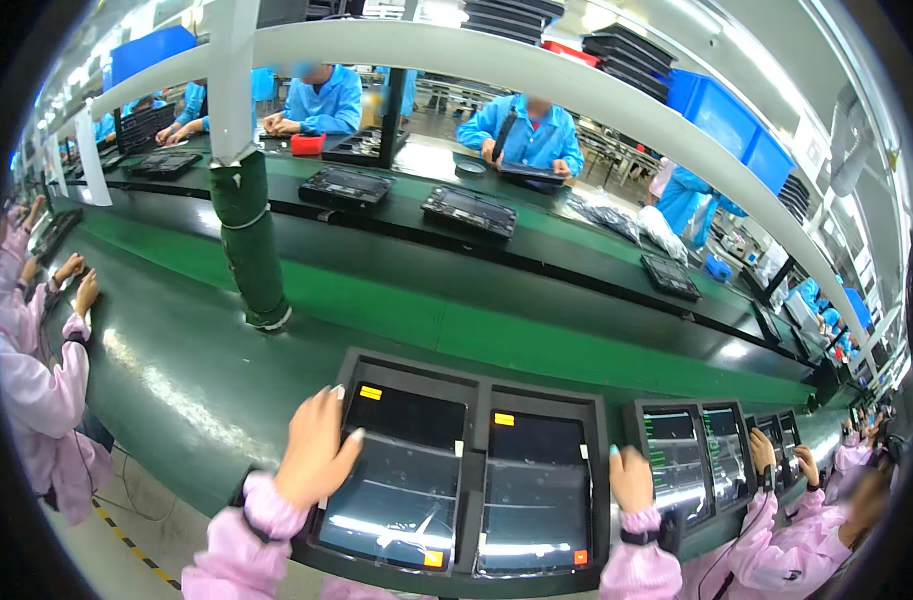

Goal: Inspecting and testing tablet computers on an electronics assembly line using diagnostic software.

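In front of me lies a dark grey tray [475, 480] with two side-by-side compartments. The left one holds a glossy black flat screen panel [401, 475], the right one a similar screen panel [536, 480]; both carry small yellow and orange stickers and reflect the lights. My left hand [311, 450] rests over the tray's left rim, its fingers stretched out and its thumb apart, above the edge of the left panel. At the right rim is my right hand [631, 480], fingers bent and closed against the tray's side. Parts of its fingers are hidden.
Another tray with screen panels [676, 455] stands close on the right, near a co-worker's hands [763, 452]. A green-wrapped post [251, 240] rises from the bench at left. Black device housings [469, 211] line the raised green line beyond, where workers in blue sit.
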`<move>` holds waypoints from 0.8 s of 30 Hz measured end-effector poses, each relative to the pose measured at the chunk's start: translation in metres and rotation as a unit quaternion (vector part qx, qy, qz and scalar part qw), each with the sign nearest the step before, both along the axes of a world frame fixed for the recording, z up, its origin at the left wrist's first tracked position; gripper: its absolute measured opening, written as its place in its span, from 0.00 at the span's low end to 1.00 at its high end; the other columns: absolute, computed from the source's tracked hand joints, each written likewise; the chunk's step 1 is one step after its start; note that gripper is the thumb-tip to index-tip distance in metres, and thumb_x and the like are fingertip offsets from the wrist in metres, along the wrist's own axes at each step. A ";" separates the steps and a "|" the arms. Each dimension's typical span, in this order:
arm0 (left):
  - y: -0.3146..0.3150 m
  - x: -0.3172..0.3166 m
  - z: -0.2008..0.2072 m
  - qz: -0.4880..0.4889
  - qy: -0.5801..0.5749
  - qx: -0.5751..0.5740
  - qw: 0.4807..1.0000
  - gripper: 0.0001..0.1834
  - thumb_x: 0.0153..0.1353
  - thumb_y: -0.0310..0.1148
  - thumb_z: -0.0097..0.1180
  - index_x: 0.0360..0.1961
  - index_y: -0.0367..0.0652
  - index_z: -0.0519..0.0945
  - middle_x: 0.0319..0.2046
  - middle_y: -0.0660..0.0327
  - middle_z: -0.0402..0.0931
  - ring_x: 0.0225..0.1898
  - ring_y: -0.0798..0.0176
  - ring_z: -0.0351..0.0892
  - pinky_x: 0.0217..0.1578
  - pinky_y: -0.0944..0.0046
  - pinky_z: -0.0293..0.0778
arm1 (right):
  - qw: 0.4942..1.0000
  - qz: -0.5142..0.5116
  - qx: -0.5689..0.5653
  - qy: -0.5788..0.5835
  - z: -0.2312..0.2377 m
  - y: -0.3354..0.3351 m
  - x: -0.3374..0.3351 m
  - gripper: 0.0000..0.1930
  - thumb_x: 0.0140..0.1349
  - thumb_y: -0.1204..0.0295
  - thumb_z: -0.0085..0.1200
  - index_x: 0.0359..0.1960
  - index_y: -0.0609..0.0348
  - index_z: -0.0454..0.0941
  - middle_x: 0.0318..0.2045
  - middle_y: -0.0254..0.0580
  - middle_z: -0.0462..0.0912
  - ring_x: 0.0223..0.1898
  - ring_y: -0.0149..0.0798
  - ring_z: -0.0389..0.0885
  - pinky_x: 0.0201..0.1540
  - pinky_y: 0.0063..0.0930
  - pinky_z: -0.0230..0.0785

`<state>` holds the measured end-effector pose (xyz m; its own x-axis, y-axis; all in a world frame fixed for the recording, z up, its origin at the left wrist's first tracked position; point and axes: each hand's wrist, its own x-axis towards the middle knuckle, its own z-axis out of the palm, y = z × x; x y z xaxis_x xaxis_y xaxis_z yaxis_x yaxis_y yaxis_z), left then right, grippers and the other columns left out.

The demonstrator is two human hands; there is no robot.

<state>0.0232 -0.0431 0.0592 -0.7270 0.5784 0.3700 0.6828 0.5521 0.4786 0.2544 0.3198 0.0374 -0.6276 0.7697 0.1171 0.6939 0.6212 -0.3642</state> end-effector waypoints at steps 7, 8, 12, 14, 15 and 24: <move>-0.103 0.104 -0.034 0.144 -0.276 0.341 0.887 0.28 0.65 0.41 0.40 0.62 0.38 0.55 0.55 0.52 0.63 0.57 0.56 0.61 0.58 0.61 0.55 | 0.994 0.040 -0.096 0.020 0.000 -0.075 -0.004 0.24 0.53 0.51 0.55 0.26 0.64 0.67 0.21 0.62 0.75 0.29 0.64 0.76 0.30 0.48 0.66; -0.118 0.104 -0.026 0.158 -0.300 0.371 0.864 0.28 0.66 0.34 0.37 0.65 0.39 0.49 0.58 0.50 0.62 0.59 0.56 0.58 0.60 0.60 0.51 | 0.991 0.062 -0.117 0.013 -0.006 -0.084 -0.011 0.24 0.53 0.51 0.55 0.26 0.64 0.67 0.21 0.62 0.75 0.29 0.63 0.76 0.30 0.47 0.67; -0.226 0.036 -0.091 0.227 -0.201 0.408 0.861 0.29 0.67 0.42 0.34 0.66 0.43 0.49 0.51 0.49 0.67 0.56 0.58 0.63 0.60 0.60 0.51 | 0.958 0.158 -0.237 -0.023 -0.005 -0.147 -0.057 0.30 0.53 0.43 0.50 0.28 0.66 0.69 0.26 0.61 0.77 0.31 0.60 0.77 0.33 0.47 0.68; -0.265 0.001 -0.082 0.293 -0.077 0.312 0.900 0.26 0.69 0.37 0.33 0.65 0.41 0.52 0.53 0.50 0.64 0.56 0.57 0.63 0.59 0.61 0.53 | 0.927 0.246 -0.281 0.029 -0.011 -0.181 -0.074 0.34 0.52 0.42 0.52 0.37 0.71 0.69 0.32 0.63 0.76 0.36 0.55 0.77 0.36 0.43 0.68; -0.277 -0.012 -0.077 0.389 0.031 0.230 0.892 0.24 0.68 0.35 0.37 0.62 0.37 0.56 0.53 0.50 0.63 0.56 0.57 0.62 0.59 0.61 0.53 | 0.877 0.321 -0.354 0.051 -0.020 -0.195 -0.078 0.28 0.58 0.55 0.53 0.49 0.68 0.65 0.35 0.55 0.76 0.38 0.43 0.77 0.39 0.34 0.70; -0.105 0.101 -0.003 0.004 0.108 -0.116 0.987 0.18 0.49 0.32 0.55 0.44 0.48 0.76 0.47 0.53 0.70 0.48 0.49 0.66 0.50 0.51 0.59 | 0.979 0.028 0.180 0.097 0.008 -0.073 -0.019 0.23 0.45 0.66 0.61 0.39 0.67 0.68 0.32 0.53 0.69 0.36 0.52 0.67 0.41 0.41 0.60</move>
